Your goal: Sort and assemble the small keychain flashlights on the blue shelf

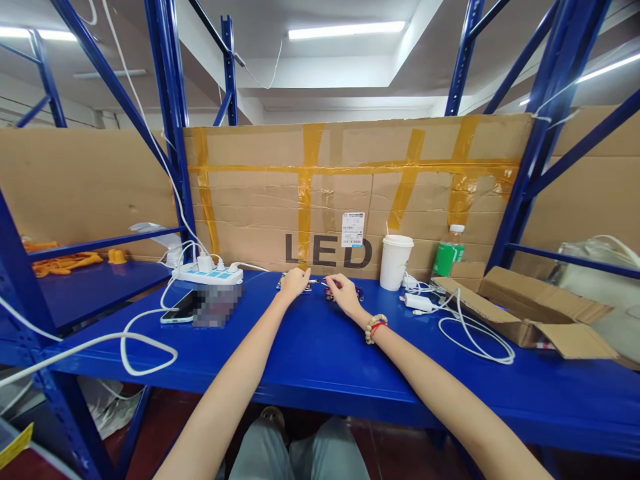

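The cardboard panel [240, 207], marked "LED" and crossed by amber tape, stands upright along the rear of the blue tabletop [310, 353], between blue uprights. Both forearms extend forward over the tabletop and converge near its rear edge, centrally in front of the panel.

The open carton [540, 303] lies at the right, flaps spread. The power strip [215, 274] is at the left rear, with white plugs inserted; a phone [183, 308] lies in front of it. The white cup [397, 263] stands upright to the right of the hands; a green-labelled bottle [449, 253] stands farther right. White cable [475, 337] is looped beside the carton.

The left hand [295, 284] is angled inward, palm down, fingers drawn together; the exact grip cannot be told. The right hand [344, 292] mirrors it, wrist slightly raised, thumb and forefinger pinching one end of the thin dark piece [320, 281]. This piece spans the narrow gap between the hands, just above the tabletop. A beaded bracelet [375, 328] with red cord encircles the right wrist. Small dark parts [359, 293] lie beside and under the right hand; their detail is too small to tell.
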`<state>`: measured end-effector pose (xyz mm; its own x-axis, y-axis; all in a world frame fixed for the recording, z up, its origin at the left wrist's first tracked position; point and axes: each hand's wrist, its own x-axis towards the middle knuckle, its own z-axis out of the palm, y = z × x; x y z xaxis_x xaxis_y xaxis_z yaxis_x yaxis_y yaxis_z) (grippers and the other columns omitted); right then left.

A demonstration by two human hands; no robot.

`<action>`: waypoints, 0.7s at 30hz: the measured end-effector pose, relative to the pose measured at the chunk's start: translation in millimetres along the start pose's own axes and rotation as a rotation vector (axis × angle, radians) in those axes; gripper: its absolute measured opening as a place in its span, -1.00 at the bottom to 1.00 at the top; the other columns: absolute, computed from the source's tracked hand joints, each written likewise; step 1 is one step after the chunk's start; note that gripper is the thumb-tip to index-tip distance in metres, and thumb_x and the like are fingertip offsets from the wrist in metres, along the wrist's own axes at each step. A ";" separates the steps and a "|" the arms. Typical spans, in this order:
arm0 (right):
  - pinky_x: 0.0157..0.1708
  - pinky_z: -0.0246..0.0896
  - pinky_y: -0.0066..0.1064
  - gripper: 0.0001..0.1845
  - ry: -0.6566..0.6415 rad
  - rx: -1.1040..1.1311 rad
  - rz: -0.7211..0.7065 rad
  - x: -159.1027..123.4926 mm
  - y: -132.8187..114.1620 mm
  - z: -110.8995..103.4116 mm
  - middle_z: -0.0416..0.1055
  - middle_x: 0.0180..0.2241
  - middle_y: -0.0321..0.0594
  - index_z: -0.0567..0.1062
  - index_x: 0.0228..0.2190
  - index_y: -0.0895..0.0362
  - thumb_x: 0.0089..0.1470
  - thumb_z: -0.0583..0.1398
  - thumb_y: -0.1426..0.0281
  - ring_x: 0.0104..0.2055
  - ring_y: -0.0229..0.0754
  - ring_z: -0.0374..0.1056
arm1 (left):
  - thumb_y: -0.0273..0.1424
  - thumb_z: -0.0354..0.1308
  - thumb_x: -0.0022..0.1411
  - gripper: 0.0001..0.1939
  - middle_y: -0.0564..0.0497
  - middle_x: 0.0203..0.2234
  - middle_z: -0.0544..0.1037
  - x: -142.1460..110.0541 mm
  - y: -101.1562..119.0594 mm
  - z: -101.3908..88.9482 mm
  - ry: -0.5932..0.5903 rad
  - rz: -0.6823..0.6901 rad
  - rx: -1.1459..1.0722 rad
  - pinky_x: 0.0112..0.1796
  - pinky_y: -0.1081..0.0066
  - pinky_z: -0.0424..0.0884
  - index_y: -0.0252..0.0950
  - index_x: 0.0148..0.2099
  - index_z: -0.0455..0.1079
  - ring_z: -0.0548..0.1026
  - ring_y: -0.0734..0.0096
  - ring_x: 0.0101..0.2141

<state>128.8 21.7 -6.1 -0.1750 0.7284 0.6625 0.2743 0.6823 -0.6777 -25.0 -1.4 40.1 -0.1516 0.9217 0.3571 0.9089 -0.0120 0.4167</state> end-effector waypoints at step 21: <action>-0.65 0.25 -0.46 -0.77 0.023 -0.022 0.009 -1.0 -0.9 5.7 0.44 -0.44 -0.21 0.42 -0.43 0.13 -0.05 0.12 0.22 -0.60 -0.28 0.31 | -0.23 -0.19 0.25 -0.53 -0.19 -0.28 0.56 -4.0 11.8 -2.0 0.007 0.012 0.196 -0.23 0.35 0.35 -0.33 -0.32 0.51 0.50 0.17 -0.18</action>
<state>123.4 20.8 -7.9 -0.1504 0.7324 0.6641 0.2968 0.6742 -0.6763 -14.4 -6.0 45.3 -0.1420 0.9193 0.3671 0.9689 0.0533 0.2415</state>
